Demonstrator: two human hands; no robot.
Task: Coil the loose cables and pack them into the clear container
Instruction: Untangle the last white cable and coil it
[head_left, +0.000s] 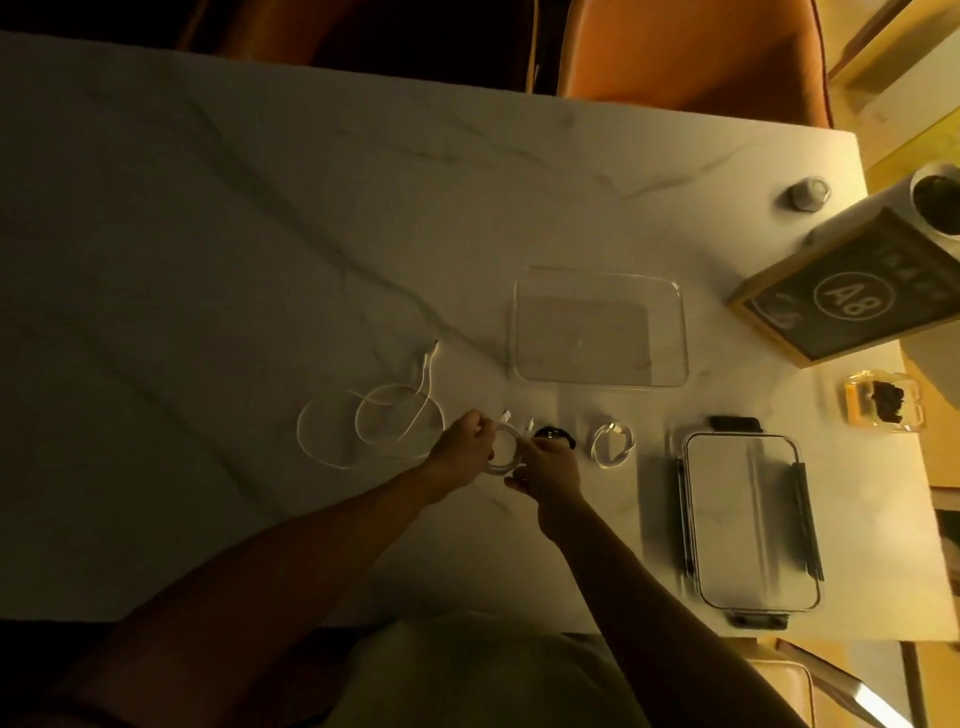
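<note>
Fingers of the left hand (464, 448) are curling around a small white coil (503, 451), while the right hand (550, 470) is pinching its other side, so both are holding the same cable just above the marble table (208, 260). Judging by this, coiling is the step in hand. 1 white cable (371, 423) is lying loose to the left; a coiled white cable (613, 444) and a black coil (558, 434) are sitting nearby. Next, the held coil is needing a carry into the clear container (600, 327), standing open beyond the hands, with its lid (753, 522) lying apart.
</note>
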